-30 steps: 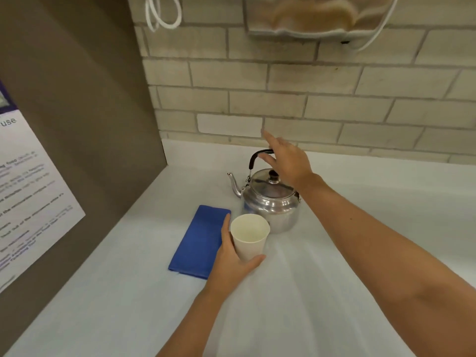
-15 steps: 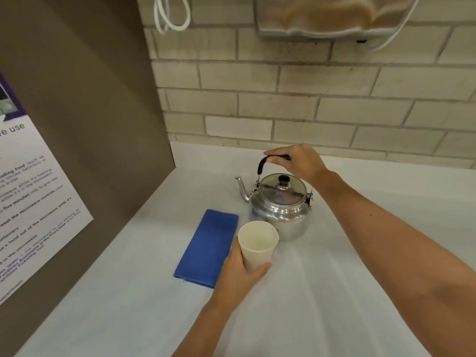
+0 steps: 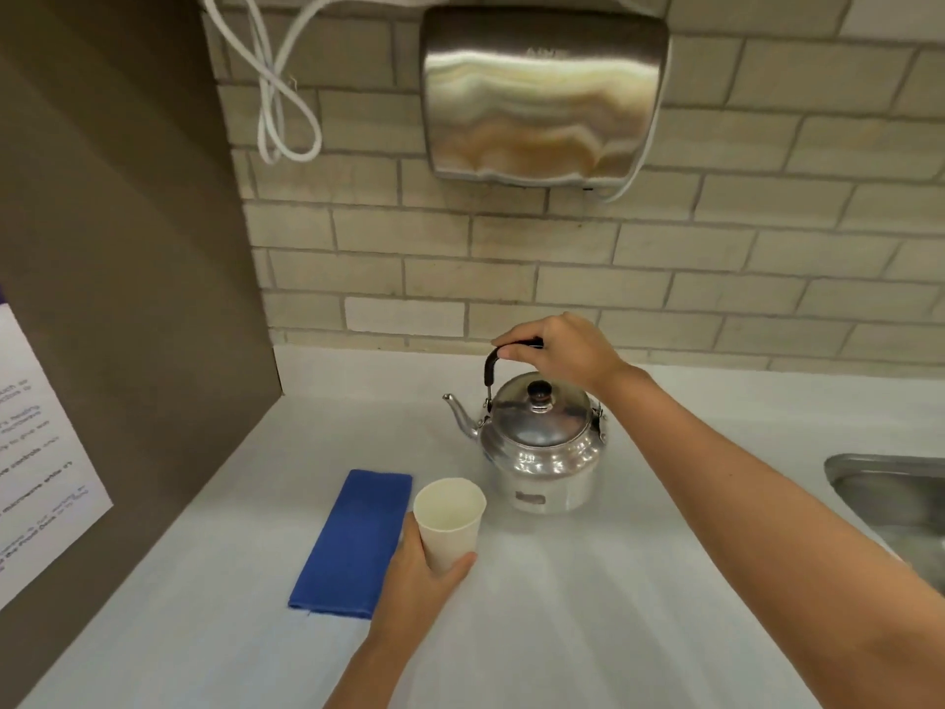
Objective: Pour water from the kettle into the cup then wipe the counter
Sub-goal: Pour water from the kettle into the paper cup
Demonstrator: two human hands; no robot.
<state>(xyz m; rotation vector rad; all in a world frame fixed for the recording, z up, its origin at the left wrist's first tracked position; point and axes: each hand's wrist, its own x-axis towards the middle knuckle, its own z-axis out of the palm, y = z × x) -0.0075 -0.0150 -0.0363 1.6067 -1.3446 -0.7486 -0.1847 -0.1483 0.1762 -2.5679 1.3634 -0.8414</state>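
A shiny steel kettle (image 3: 543, 452) with a black-knobbed lid stands on the white counter (image 3: 588, 606), its spout pointing left. My right hand (image 3: 562, 350) is closed around the black handle raised above the lid. A white paper cup (image 3: 450, 519) stands just in front and left of the kettle, tilted slightly, and my left hand (image 3: 424, 580) grips its lower part. The cup looks empty. A folded blue cloth (image 3: 353, 542) lies flat on the counter to the cup's left.
A brown side panel (image 3: 128, 299) with a printed notice walls off the left. Behind the counter is a brick wall with a steel hand dryer (image 3: 544, 94) and white cords. A steel sink's edge (image 3: 890, 483) shows at the right.
My right hand came down from above the kettle and closed on its handle, lifting the handle upright. My left hand kept hold of the cup. The camera tilted up.
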